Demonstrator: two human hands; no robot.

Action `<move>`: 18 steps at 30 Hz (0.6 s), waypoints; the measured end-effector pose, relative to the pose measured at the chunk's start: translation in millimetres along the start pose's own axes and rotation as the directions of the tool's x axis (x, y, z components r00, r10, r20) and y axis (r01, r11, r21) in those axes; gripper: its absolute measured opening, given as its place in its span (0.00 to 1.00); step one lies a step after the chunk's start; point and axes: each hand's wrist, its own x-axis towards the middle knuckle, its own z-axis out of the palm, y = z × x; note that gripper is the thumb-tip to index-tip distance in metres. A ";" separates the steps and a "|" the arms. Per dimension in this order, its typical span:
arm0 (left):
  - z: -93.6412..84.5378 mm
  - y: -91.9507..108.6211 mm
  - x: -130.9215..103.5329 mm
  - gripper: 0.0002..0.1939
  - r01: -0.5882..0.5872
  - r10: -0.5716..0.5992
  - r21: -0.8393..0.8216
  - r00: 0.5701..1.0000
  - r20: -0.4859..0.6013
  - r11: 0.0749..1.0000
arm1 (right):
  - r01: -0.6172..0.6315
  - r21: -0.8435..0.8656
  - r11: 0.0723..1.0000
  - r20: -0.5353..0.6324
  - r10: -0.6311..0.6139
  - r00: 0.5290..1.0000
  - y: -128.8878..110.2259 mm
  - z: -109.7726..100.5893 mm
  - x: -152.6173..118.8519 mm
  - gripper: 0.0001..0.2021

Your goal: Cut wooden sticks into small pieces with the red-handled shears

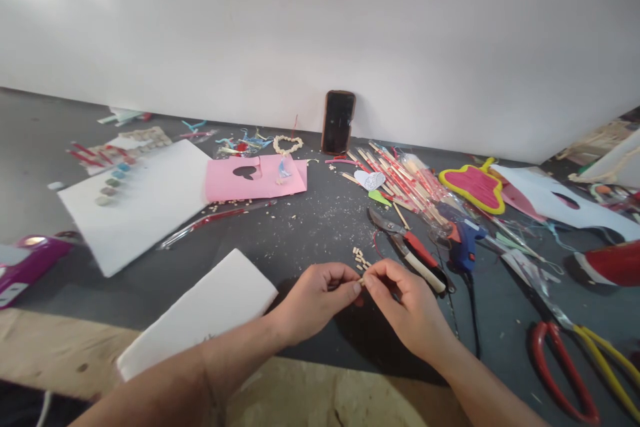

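- Near the front edge of the dark surface (310, 233), about midway along, the left hand (317, 300) and right hand (407, 307) met, thumb and fingertips of both pinching one small pale piece (361, 281).
- More little pieces (359, 256) lay just beyond the fingertips, toward the surface's middle.
- A light grip at the very tips seemed best, since so small a bit would likely slip or spring away under a hard squeeze.
- The cutters (423, 255) lay near the right hand, so its elbow room called for care.
- Toward the back edge, right of the phone (339, 121), clear wrappers (423, 177) lay around wooden sticks (387, 170); how many were fully sleeved was unclear.
- Left of the middle, a clear sleeve (175, 238) held something red, too blurred to name.
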 end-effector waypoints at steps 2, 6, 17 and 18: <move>0.1 0.3 -0.3 0.10 0.006 -0.006 -0.005 1.000 -0.005 1.000 | -0.004 0.004 1.000 -0.001 0.004 1.000 0.0 0.1 0.5 0.09; 0.7 0.6 -0.8 0.10 0.010 -0.010 -0.022 1.000 0.002 1.000 | -0.011 0.009 1.000 0.001 0.011 1.000 -0.6 0.0 1.2 0.09; 1.4 -0.3 -0.8 0.11 -0.007 0.007 -0.013 1.000 -0.010 1.000 | -0.006 0.015 1.000 -0.008 0.006 1.000 -1.6 0.2 1.0 0.09; 1.4 0.0 -1.1 0.11 -0.003 0.003 -0.007 1.000 -0.011 1.000 | -0.003 0.020 1.000 -0.006 0.004 1.000 -1.6 0.1 1.1 0.09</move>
